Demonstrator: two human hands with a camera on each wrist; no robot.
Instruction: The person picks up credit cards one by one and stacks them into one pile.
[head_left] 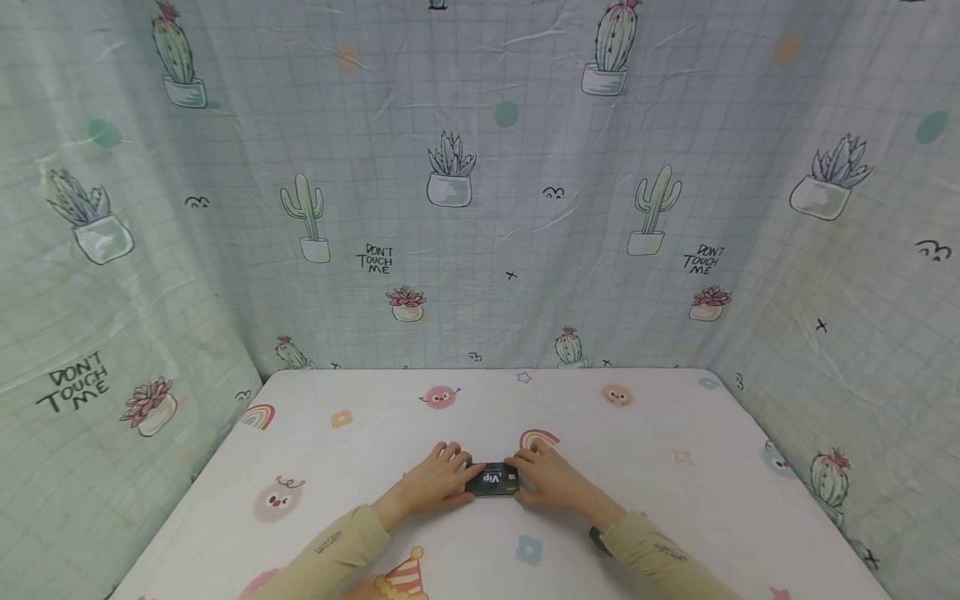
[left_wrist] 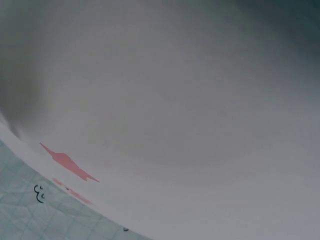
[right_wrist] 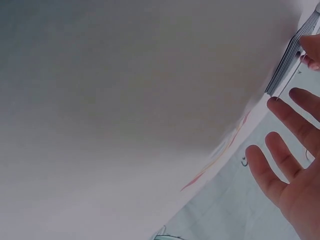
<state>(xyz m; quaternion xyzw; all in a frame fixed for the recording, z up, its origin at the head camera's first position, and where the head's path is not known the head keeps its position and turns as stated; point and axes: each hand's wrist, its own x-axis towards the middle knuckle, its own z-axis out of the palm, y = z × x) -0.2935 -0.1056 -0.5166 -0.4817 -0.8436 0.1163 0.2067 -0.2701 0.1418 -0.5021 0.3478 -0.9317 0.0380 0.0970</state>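
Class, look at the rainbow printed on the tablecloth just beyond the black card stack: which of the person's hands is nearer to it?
Right. The right hand lies just below the rainbow, fingertips almost reaching it, at the card stack. The left hand is farther, left of the stack.

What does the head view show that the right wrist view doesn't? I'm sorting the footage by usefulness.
Only the head view shows both hands, the left hand and right hand, at the ends of the dark deck of cards with VIP on top, and the cactus curtain. Only the right wrist view shows the deck's stacked edges and the open fingers close up. Both show the white tablecloth.
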